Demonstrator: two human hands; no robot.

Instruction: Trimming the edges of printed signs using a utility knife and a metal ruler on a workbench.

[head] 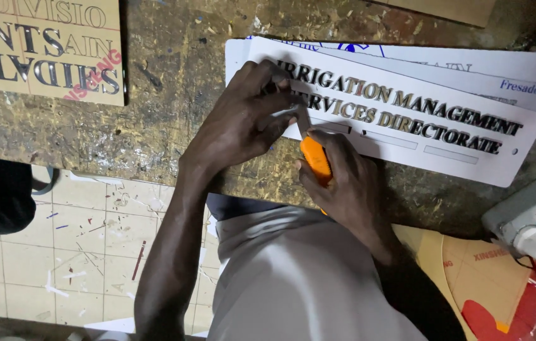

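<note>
I see white sign panel (406,136) flat on tabletop (173,126). My left hand (242,120) presses fingers on panel's left end. My right hand (343,183), just below panel's lower edge, grips orange utility knife (314,156), blade touching panel. Panel long, white, raised dark lettering.

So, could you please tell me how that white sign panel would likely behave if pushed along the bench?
The white sign panel looks thin, flat and rigid, so it would probably slide rather than flex. The left hand pressing it suggests it shifts easily. Its raised letters may snag.
</note>
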